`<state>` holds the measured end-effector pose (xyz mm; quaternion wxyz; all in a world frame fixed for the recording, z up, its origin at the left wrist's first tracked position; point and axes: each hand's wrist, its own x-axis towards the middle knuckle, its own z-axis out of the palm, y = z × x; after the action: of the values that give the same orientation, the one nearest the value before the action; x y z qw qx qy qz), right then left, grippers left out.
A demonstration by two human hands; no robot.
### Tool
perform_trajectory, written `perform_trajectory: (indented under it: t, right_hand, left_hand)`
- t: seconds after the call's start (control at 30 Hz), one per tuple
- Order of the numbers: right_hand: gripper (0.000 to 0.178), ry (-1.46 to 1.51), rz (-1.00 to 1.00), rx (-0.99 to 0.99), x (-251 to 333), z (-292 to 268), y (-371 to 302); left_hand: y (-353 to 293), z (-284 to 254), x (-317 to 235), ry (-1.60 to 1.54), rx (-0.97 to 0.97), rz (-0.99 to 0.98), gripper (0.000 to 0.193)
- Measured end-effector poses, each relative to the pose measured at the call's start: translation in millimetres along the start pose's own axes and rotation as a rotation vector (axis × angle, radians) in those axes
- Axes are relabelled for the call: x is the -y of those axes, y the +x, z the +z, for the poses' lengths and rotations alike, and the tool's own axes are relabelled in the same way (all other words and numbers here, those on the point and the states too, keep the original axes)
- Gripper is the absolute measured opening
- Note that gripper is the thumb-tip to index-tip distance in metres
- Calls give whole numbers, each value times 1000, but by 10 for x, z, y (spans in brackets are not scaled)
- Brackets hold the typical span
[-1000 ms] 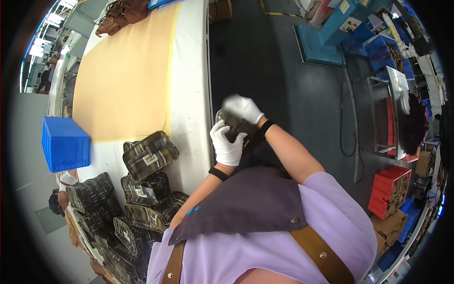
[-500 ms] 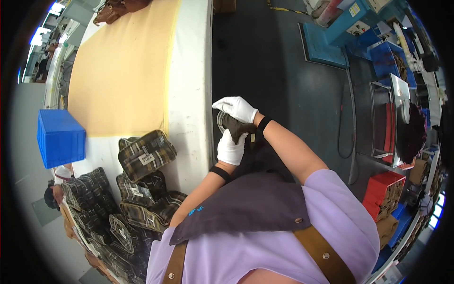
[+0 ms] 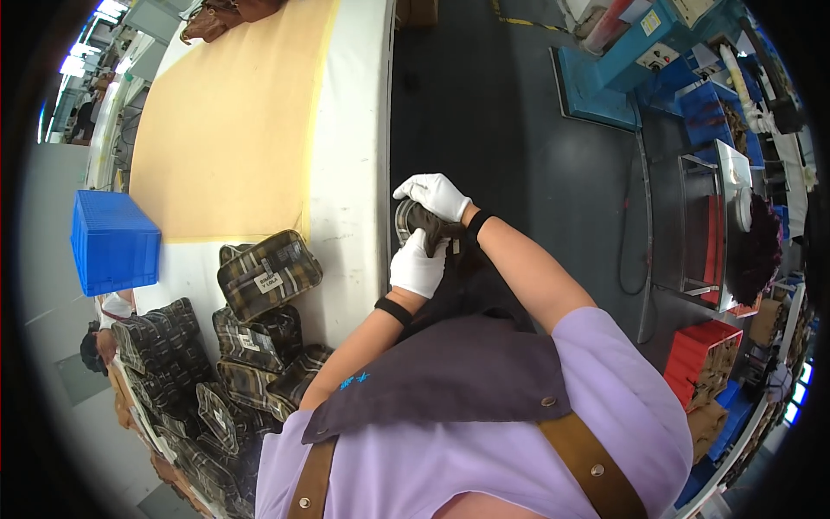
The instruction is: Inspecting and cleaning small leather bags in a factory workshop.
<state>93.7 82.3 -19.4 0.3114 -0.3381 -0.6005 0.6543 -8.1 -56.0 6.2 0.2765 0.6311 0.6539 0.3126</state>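
Both my hands wear white gloves and hold a small dark pouch (image 3: 426, 227) just past the table's edge, in front of my apron. Its brownish dark lining faces up, and a strip of plaid shows along its left side. My left hand (image 3: 418, 267) grips the near part, thumb pressed on the dark fabric. Over the far end curves my right hand (image 3: 437, 197), its fingers bent around the plaid edge. The fingers' undersides and the pouch's lower part are hidden. On the table to the left, a finished-looking plaid pouch (image 3: 281, 270) with a pale label lies on others.
More plaid pouches (image 3: 164, 346) are piled at the table's near left. A blue crate (image 3: 117, 242) stands beyond them. Yellowish sheeting (image 3: 233, 130) covers much of the white table (image 3: 350, 130). At right are a blue machine (image 3: 601, 86), a metal-framed stand (image 3: 700, 225) and a red crate (image 3: 696, 363).
My left hand has shifted slightly left, and more of the pouch's plaid edge shows. The right hand keeps its curved hold. The whole view has moved a little.
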Motion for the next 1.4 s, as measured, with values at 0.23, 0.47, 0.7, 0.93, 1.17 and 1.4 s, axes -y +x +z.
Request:
perform_trajectory:
  t: [0.23,0.47,0.7,0.93,1.17,1.4]
  right_hand:
    - [26,-109,-201,70,142,-56,-156]
    - [26,-87,12,32,130,7,-112]
    - [27,110,124,-43,-217,-36,-131]
    - [26,-45,100,43,-64,-143,-111]
    - [23,-394,-147,184,127,-18,-101]
    - [26,-371,-104,103,140,-147,-81]
  left_hand:
    - [-121,-176,-149,102,55,57,25]
    - [-447,-1063,-201,53,33,86,29]
    - [-631,-2294,659,776,-147,25,48]
    - [-131,-2653,1284,722,-449,-59,47]
    - [-385,-2190,246,-8,-224,-133,36]
    - [-204,-2366,-795,-533,153,-36,30]
